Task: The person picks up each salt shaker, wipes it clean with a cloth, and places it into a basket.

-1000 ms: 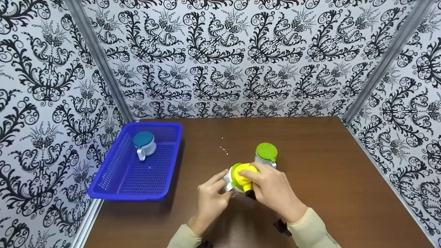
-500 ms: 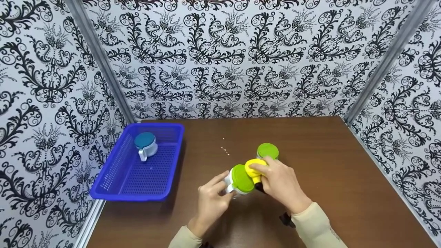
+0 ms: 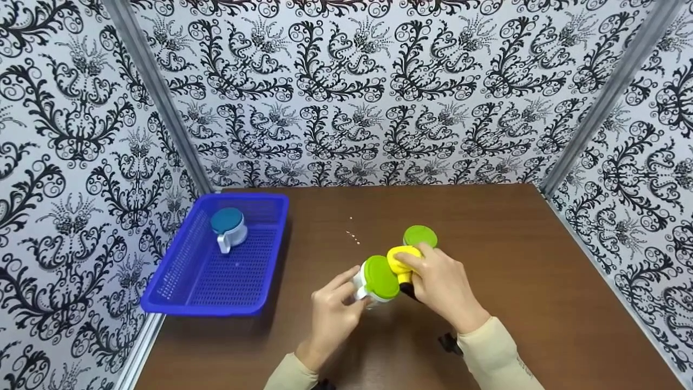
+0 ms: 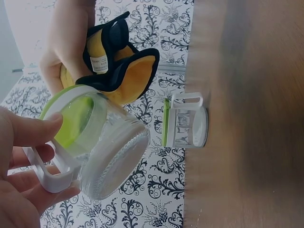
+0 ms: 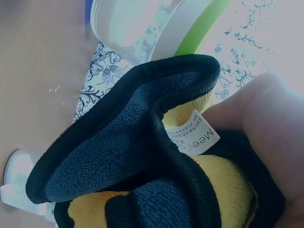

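My left hand (image 3: 331, 311) grips the white handle of a clear jar (image 3: 381, 277) with a green lid. The left wrist view shows that jar tilted above the table, its ribbed base (image 4: 116, 161) turned toward the camera. In my right hand (image 3: 448, 284) is a bunched cleaning cloth (image 3: 403, 260), yellow on one side and dark blue with black edging on the other. The cloth is at the right edge of the held jar's lid. A second clear jar (image 4: 187, 127) with a green lid and white handle stands upright on the table, partly behind my right hand in the head view.
At the left a blue perforated basket (image 3: 203, 310) holds a jar (image 3: 227, 223) with a teal lid and white handle. Small white specks (image 3: 353, 236) lie on the brown table (image 3: 487, 227). Patterned walls (image 3: 346, 108) enclose the back and sides.
The cloth in my right hand has slid off the top of the green lid to its right edge, uncovering the lid. My left hand stays nearly still with the jar.
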Demonstrator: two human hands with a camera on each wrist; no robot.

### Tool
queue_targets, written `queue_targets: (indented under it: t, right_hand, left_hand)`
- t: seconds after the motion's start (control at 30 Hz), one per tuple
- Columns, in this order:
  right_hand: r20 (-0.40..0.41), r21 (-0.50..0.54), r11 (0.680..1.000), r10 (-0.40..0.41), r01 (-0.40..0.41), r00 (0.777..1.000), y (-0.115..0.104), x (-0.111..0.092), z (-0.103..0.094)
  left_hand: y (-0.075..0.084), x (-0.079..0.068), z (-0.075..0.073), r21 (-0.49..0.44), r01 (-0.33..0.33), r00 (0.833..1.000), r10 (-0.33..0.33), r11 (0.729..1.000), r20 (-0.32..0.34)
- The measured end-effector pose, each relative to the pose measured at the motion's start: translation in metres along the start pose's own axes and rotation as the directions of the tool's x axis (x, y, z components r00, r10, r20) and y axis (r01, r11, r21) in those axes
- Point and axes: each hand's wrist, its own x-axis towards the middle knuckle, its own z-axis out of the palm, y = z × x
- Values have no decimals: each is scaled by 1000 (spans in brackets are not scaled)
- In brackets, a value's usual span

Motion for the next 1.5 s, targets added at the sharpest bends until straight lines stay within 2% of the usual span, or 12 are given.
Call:
queue_targets:
  t: [0.3, 0.47, 0.6, 0.93, 1.2, 1.5]
  right_hand:
    - [-20, 76, 992, -97, 99, 995, -19, 9, -7]
    - [-50, 141, 974, -170, 175, 984, -36, 14, -11]
    - [-42, 168, 964, -202, 207, 978, -43, 17, -15]
    - [-39, 145, 970, -192, 196, 981, -41, 19, -16]
    - [19, 98, 989, -112, 110, 993, -32, 17, -8]
    - [65, 54, 998, -20, 16, 998, -9, 12, 3]
  left_hand:
    - [-3, 1, 2, 9, -7, 1000, 7, 1000, -19]
    - [-5, 2, 3, 40, -16, 999, 17, 999, -33]
    - [-5, 4, 4, 45, -27, 999, 28, 999, -27]
    - [-4, 3, 5, 39, -33, 999, 35, 999, -40]
    - [-4, 0, 6, 17, -29, 999, 29, 999, -39]
    - [-1, -2, 5, -5, -29, 998, 29, 1000, -48]
